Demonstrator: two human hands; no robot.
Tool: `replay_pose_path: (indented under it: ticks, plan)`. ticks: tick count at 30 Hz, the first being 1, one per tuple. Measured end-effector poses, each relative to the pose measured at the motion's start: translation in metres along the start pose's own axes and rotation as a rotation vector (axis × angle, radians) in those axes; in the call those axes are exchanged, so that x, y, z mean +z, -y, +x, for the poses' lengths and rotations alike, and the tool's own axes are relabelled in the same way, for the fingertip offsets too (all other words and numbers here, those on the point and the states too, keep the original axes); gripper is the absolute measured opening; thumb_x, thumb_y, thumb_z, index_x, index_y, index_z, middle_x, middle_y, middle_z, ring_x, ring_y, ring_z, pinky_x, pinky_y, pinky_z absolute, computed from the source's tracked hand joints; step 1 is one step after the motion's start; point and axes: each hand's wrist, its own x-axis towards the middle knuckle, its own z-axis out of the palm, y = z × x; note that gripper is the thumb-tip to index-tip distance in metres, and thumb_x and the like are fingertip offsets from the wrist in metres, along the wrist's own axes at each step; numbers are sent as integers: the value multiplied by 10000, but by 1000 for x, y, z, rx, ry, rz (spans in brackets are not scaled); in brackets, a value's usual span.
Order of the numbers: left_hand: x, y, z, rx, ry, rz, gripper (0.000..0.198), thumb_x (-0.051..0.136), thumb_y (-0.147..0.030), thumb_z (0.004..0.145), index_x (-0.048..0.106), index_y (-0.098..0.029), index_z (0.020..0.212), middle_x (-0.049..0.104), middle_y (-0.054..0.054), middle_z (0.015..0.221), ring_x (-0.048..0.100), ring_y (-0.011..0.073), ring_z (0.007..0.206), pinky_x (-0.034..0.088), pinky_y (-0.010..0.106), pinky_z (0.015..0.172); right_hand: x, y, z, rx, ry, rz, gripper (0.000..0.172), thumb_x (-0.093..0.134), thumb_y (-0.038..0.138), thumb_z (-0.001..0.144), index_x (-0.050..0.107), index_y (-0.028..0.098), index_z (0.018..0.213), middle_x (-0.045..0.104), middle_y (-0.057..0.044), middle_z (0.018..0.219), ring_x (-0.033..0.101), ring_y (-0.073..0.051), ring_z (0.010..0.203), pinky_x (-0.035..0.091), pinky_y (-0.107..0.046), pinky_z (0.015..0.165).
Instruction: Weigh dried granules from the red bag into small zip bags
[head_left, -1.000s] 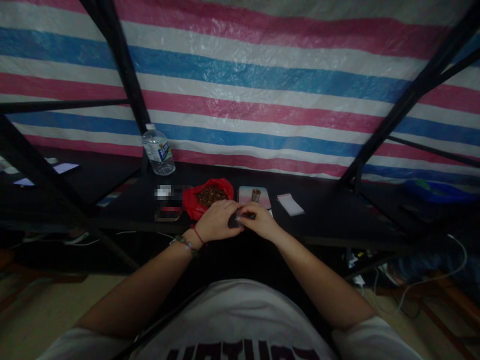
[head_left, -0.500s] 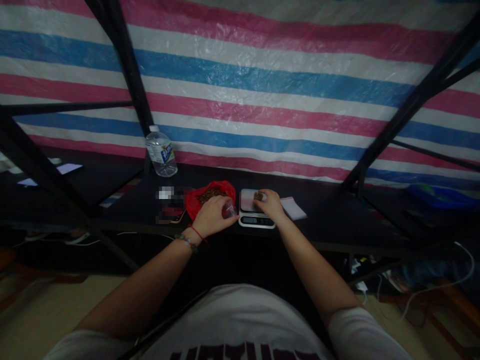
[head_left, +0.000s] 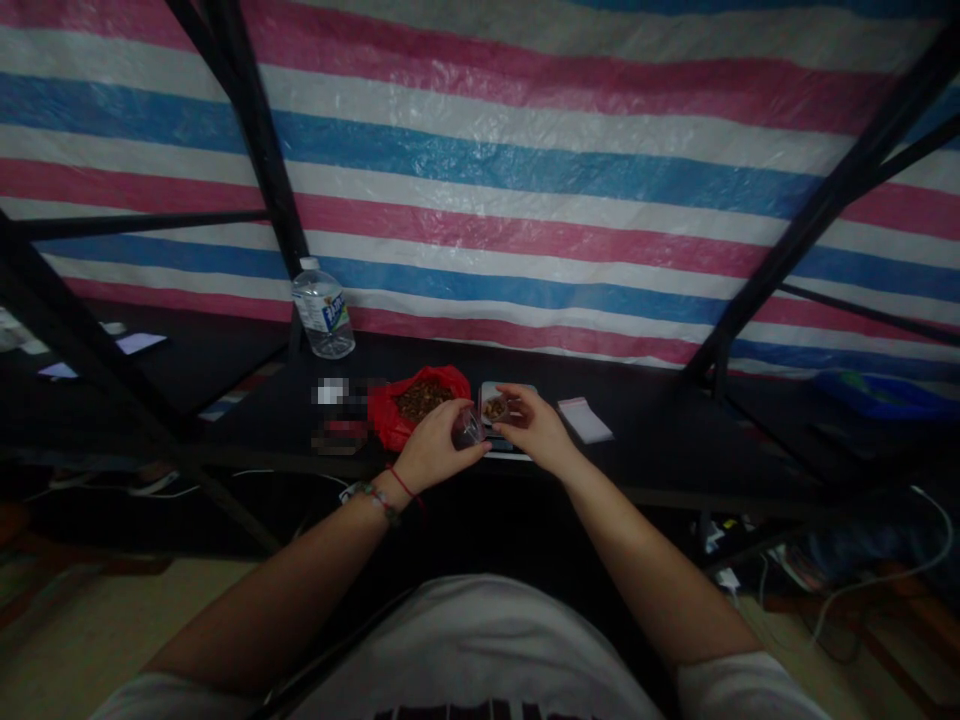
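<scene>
— Two hands: what does each grip?
— The left hand [head_left: 433, 452] is closed round a small clear plastic pouch [head_left: 466, 430]. The right hand [head_left: 536, 432] pinches a little round cup [head_left: 495, 408] of brown bits just above the flat scale [head_left: 487, 390].
— Nearby?
— A crinkly red bag [head_left: 386, 420] of brown bits, on the black table [head_left: 660, 450].

Makeshift workshop/packing stall: striped tarp wall [head_left: 525, 200], black metal-frame bench [head_left: 652, 440], digital scale [head_left: 504, 447], zip bags [head_left: 585, 419], loose cables [head_left: 862, 590].
</scene>
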Motion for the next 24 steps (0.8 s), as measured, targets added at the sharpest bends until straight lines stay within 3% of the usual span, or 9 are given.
replay_pose_path:
  ticks: [8,15,21,24]
  plan:
    - [7,-8,-4,4,3,-89,534,686,-417,722,519,-171,1165,619,112,1133,595,253,1042,476,405,925,-6,19,-13,-75,162,-158,456,649,146,747,607,235,1192,621,-71,1212,603,-208,1106,504,-381,956]
    - [12,-10,-5,-22,35,-203,558,710,-405,702,510,-164,1163,611,125,1151,597,259,1053,480,402,925,-18,34,-13,-136,286,-287,620,611,183,814,426,302,1394,498,-58,1400,499,-233,1258,444,-420,1017]
    - [12,-12,-5,-62,39,-261,504,679,-379,728,517,-154,1148,629,107,1071,620,232,953,500,378,862,-20,32,-12,-111,226,-214,641,606,208,826,379,297,1419,563,-85,1308,563,-214,1155,512,-373,910]
    - [3,-6,0,-91,-10,-245,461,651,-351,743,535,-148,1140,639,81,976,622,209,882,503,355,827,-22,27,-10,-97,132,-192,597,631,207,796,462,283,1363,544,-93,1237,556,-206,1112,546,-328,817]
